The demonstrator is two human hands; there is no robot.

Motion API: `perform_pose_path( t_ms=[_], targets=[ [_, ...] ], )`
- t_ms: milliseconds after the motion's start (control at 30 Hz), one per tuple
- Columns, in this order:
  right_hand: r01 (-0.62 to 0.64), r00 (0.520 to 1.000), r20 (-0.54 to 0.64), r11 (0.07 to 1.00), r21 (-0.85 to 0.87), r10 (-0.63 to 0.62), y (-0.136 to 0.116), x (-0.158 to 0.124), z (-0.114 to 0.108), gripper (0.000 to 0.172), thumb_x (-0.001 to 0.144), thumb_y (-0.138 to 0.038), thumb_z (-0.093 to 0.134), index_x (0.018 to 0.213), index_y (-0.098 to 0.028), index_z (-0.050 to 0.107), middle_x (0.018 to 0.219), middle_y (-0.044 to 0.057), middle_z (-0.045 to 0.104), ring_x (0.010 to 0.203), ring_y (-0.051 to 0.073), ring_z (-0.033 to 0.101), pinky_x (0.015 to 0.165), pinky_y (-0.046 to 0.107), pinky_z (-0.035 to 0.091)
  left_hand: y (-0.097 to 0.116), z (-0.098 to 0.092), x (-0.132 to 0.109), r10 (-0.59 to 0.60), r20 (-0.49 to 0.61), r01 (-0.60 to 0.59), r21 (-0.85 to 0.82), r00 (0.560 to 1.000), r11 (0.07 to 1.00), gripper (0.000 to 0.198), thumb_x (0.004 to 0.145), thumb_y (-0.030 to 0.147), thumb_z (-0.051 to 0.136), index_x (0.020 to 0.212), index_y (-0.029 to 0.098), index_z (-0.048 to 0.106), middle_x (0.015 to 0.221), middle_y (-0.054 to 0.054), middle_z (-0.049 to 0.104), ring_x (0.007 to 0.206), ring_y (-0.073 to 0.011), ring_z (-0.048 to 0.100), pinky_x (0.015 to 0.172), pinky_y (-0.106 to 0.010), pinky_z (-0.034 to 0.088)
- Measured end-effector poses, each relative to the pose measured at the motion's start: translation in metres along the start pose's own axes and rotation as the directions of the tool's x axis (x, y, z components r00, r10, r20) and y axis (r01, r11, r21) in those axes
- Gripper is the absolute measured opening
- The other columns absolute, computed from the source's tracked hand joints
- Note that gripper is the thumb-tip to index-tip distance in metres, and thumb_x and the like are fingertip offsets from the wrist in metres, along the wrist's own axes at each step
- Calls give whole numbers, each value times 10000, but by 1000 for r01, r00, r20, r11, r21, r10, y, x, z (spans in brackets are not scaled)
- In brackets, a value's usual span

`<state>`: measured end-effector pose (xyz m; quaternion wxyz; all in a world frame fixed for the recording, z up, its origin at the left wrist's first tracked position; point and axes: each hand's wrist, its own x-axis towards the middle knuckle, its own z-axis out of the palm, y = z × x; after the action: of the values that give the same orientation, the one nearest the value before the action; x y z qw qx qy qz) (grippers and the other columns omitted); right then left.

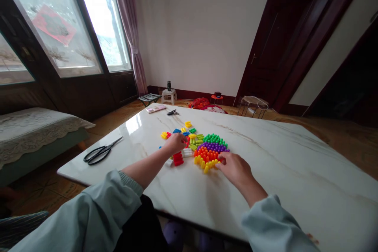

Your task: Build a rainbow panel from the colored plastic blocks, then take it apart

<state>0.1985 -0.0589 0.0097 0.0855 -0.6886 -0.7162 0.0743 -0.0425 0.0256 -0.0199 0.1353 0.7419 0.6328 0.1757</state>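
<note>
The table [274,157] had a smooth, glossy white top with brown, marble-like veining and pale reflections toward its left edge. A knobbly block [211,147] of rounded, plastic-looking pieces lay between the middle of the top and the near edge, banded in green, purple, orange and yellow, its bumps in close rows. The right hand [235,167] was at the block's near right corner, thumb and fingers bent against the yellow and orange bands; whether it gripped or merely touched could not be told. The left hand [177,141] was curled over loose ridged pieces [178,159] in red, white, blue, yellow and green, strewn left of the block; whether its fingers held one could not be determined. Both sleeves [112,201] were pale, creased cloth, the left one gathered at the cuff. Scissors [102,152] with black looped handles and slim pointed blades lay beside the left edge. Near the far left corner were a flat pink rectangular object [156,108] and a small dark tool [173,112], its exact form unclear.
</note>
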Motion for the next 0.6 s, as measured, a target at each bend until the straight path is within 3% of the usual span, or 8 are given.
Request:
perform_pose_path(
  t_ms=[200, 300, 400, 500, 600],
  targets=[
    [138, 989, -63, 984, 114, -132, -16, -19, -6, 227, 787, -299, 600, 993, -273, 692, 980, 21, 704, 874, 173, 641, 714, 245, 422, -30, -8, 48, -55, -49, 62, 142, 997, 988, 455, 726, 159, 571, 1177, 190, 624, 1034, -68, 666, 1000, -198, 606, 869, -261, 467],
    [158, 987, -50, 977, 140, -153, -16, -25, -4, 192, 792, -292, 601, 958, -277, 696, 942, 18, 700, 846, 174, 638, 703, 248, 424, -39, -8, 82, 21, -37, -10, 259, 999, 966, 638, 694, 86, 568, 1321, 181, 505, 1228, -126, 558, 1137, -249, 537, 953, -319, 435],
    [156, 988, -11, 973, 171, -157, -12, -28, 0, 183, 793, -292, 606, 951, -288, 698, 931, 12, 698, 798, 168, 641, 674, 246, 425, -41, -6, 117, 141, 88, -163, 340, 986, 926, 824, 620, 30, 599, 1393, 244, 412, 1416, -133, 383, 1275, -303, 410, 1011, -375, 391],
    [138, 989, 24, 966, 217, -146, -7, -30, 3, 192, 790, -290, 612, 962, -311, 694, 937, -3, 698, 763, 161, 646, 662, 242, 429, -39, 2, 149, 156, 251, -240, 350, 955, 905, 898, 556, 17, 645, 1380, 292, 419, 1520, -123, 225, 1366, -357, 259, 1043, -435, 342],
    [118, 990, 51, 963, 242, -134, -1, -30, 4, 217, 787, -282, 609, 984, -333, 684, 945, -16, 697, 768, 158, 649, 674, 238, 440, -38, 13, 174, 104, 341, -222, 328, 934, 918, 877, 495, 3, 674, 1304, 296, 504, 1515, -122, 262, 1353, -378, 280, 1017, -472, 353]
  ],
)
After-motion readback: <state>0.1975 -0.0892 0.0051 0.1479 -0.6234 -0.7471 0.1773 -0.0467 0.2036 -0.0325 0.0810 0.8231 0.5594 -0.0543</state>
